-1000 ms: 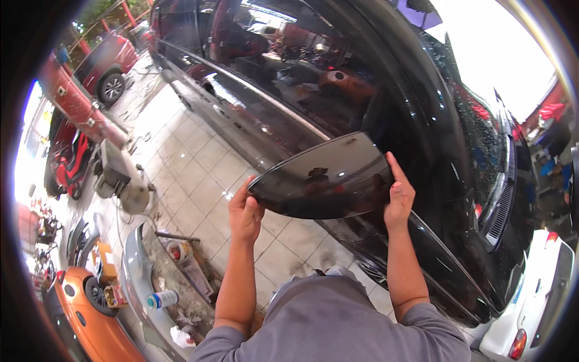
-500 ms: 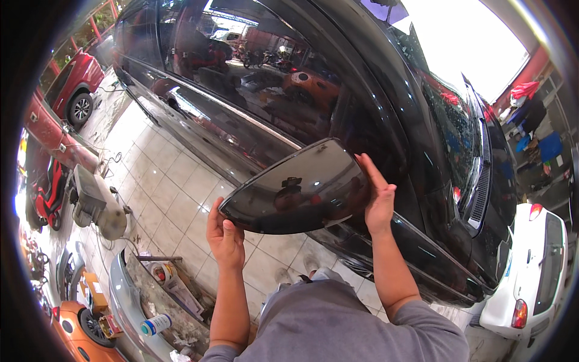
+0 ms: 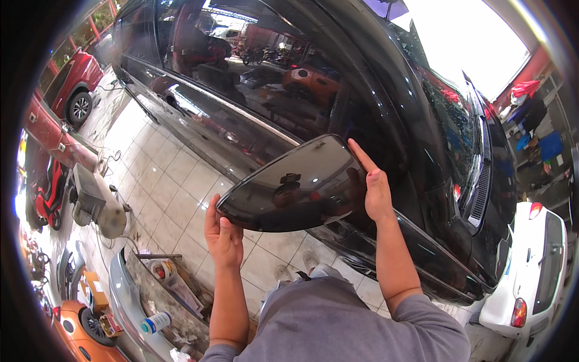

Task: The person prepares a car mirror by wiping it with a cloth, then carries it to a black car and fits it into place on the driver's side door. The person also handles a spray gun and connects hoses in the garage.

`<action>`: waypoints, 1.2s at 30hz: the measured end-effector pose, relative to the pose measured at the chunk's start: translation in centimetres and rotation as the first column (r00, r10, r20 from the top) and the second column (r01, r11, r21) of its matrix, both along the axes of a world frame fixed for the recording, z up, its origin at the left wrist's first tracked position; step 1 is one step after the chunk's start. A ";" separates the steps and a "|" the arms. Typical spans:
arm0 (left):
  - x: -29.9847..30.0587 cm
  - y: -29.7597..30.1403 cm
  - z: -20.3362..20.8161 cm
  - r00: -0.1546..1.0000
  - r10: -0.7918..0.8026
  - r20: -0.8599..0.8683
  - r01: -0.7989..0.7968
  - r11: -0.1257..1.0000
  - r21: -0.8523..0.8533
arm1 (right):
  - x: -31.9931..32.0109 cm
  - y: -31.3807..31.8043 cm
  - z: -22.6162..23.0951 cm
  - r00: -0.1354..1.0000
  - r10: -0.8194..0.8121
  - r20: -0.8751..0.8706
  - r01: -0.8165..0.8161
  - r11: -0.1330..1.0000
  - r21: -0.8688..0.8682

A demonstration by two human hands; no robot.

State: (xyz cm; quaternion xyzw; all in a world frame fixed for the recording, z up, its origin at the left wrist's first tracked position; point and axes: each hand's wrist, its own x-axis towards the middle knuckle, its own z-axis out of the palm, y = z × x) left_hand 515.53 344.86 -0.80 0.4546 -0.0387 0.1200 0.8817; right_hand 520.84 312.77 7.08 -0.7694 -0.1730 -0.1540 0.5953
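Observation:
A glossy black car side mirror (image 3: 295, 190), wide with one tapered end, lies between my hands in front of the black car's door. A dark reflection shows on its upturned face. My left hand (image 3: 224, 236) grips the tapered left end, thumb at the near side and fingers partly hidden along the edge. At the broader right end my right hand (image 3: 374, 190) holds the side, its index finger stretched along the rim and other fingers partly hidden. Whether the mirror is joined to the car, I cannot tell.
The black car (image 3: 386, 114) spans the far side, close beyond my hands. At lower left stand a grey bumper (image 3: 129, 295) and a blue-white can (image 3: 155, 323). A compressor-like tank (image 3: 112, 220) stands on the tiled floor (image 3: 163, 199). A white car (image 3: 534, 271) is at right.
The mirror has shifted slightly up and left, and its reflection has changed a little. My right hand has repositioned along the right edge; my left hand has moved slightly with its end.

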 end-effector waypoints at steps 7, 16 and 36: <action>-0.2 -0.1 0.9 1.000 -0.007 -0.016 0.007 1.000 0.003 | 0.7 0.9 3.6 0.973 0.062 0.223 0.012 0.949 -0.314; -0.5 -2.1 0.9 0.958 0.284 0.025 -0.286 0.953 0.105 | 1.7 1.9 3.6 0.934 0.023 0.357 0.118 0.923 -0.367; -6.2 9.6 -15.3 0.688 0.284 -0.668 -0.430 0.901 -0.060 | 1.3 3.0 2.5 0.981 0.059 0.182 0.015 0.925 -0.380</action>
